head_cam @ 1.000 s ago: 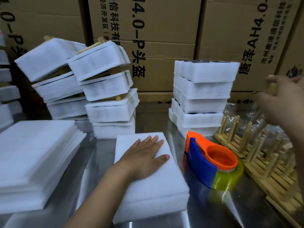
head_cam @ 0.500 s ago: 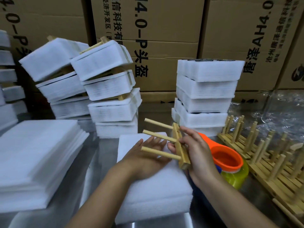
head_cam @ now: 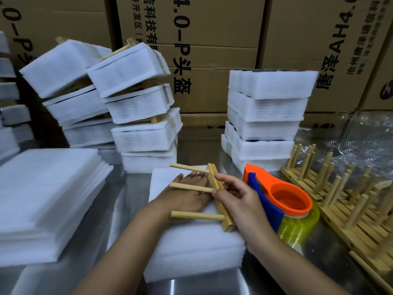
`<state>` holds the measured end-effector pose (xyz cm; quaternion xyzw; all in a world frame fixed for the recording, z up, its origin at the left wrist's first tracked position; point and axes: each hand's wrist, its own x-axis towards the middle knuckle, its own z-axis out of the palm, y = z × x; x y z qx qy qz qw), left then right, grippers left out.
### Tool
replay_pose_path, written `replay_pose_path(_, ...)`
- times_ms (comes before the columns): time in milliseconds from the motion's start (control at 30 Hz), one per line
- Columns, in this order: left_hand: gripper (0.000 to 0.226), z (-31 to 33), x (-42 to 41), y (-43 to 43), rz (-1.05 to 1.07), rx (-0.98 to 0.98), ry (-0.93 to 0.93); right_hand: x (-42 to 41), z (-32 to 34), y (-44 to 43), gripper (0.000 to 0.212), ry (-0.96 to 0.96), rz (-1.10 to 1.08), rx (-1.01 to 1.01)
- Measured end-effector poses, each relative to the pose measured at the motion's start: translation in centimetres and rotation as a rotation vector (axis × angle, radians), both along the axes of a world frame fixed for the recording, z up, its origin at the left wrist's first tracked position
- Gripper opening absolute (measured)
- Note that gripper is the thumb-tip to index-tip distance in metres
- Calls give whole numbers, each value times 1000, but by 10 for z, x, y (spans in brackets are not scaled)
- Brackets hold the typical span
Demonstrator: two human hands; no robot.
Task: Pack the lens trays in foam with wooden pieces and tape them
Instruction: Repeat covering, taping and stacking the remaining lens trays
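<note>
Your left hand (head_cam: 185, 200) lay flat, palm down, on the white foam pad (head_cam: 191, 252) in front of you, fingers straight and slightly apart, forearm reaching in from the lower edge. Your right hand (head_cam: 244, 207) came in from the right and held the wooden piece (head_cam: 225, 218) just above the pad. Thumb and fingers were closed around its bar, and the three pegs pointed left over the back of your left hand. The orange and blue tape dispenser (head_cam: 282, 201) stood on the metal table (head_cam: 102, 231) just beside your right hand. More wooden pieces (head_cam: 350, 199) lay at the right. A pile of foam sheets (head_cam: 42, 199) sat to the left, and stacks of wrapped packs (head_cam: 265, 116) stood behind, against cardboard boxes (head_cam: 212, 39).
</note>
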<state>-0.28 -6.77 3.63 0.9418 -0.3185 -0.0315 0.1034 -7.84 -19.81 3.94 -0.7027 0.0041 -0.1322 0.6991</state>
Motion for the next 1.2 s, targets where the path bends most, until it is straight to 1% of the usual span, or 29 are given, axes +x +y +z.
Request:
replay_pose_path(33,50,0,1,2,-5,-67,35,1,0,0,30,1,1,-5)
replay_pose_path(100,53,3,5,8,73,-314,137,2,-1,0,31,9,3,3)
replay_pose_path(200,61,5,7,16,238,-804,121,4,-4,-2,31,40,-3,5)
replay_pose_path(267,61,7,6,22,323,-1145,193,6,-6,-2,33,56,-7,-25)
replay_pose_path(300,58,8,6,24,374,-1283,226,7,-6,-1,34,59,-5,-35)
replay_pose_path(367,44,11,7,28,457,-1520,295,7,-7,0,35,62,4,-31)
replay_pose_path(433,38,15,5,31,470,-1715,408,7,-7,1,34,65,12,-41)
replay_pose_path(467,38,16,3,31,467,-1765,442,7,-8,1,33,66,12,-57)
replay_pose_path(533,39,16,1,32,469,-1803,451,7,-9,1,29,62,2,-63)
replay_pose_path(633,39,16,2,34,468,-1818,459,7,-10,1,20,45,-15,-30)
replay_pose_path(767,35,17,5,42,443,-1826,494,6,-10,0,17,57,-3,48)
replay_pose_path(833,30,17,7,48,455,-1868,449,5,-8,-1,18,26,-16,32)
replay_pose_path(867,29,17,7,51,473,-1889,413,4,-6,-2,20,-18,-40,-15)
replay_pose_path(967,27,15,8,59,556,-1953,331,-2,6,-12,24,-232,-155,-259)
replay_pose_path(1000,26,15,9,61,580,-1967,320,-5,12,-18,20,-297,-215,-379)
replay_pose_path(1067,25,15,8,62,617,-1974,311,-11,21,-28,14,-358,-348,-695)
replay_pose_path(1100,25,16,8,61,633,-1972,308,-14,25,-34,17,-344,-409,-879)
replay_pose_path(1133,25,16,8,60,648,-1972,307,-16,28,-38,23,-291,-457,-1063)
replay_pose_path(1167,24,16,7,59,661,-1972,304,-18,30,-41,32,-185,-486,-1238)
replay_pose_path(1200,24,16,7,59,672,-1970,302,-19,31,-44,42,-22,-480,-1393)
